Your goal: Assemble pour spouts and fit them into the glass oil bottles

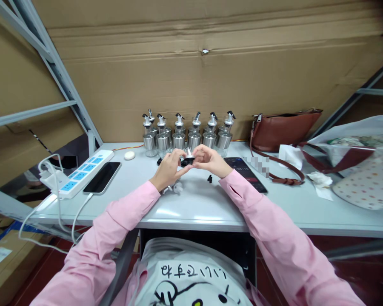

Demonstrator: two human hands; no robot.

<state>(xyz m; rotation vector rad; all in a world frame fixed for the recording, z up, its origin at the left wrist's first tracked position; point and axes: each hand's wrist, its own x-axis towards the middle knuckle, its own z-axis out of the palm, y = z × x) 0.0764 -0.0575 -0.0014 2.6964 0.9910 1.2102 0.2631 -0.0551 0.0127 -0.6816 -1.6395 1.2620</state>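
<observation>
Silver-and-black pourer top [188, 155], one: held above the glossy pale surface [198, 208], fingers of left hand [170, 169] and right hand [210, 160] meeting around it, each grip closed on it. Steel-and-clear-glass bottles [194, 139]: rowed behind. Small black pieces [210, 179]: near right wrist. Translucent white pieces [178, 188]: beside left wrist.

Long pink sleeves [124, 214], slit cuff [234, 187]; pale apron [191, 251], black lettering [193, 271], cartoon drawing [191, 293].
</observation>
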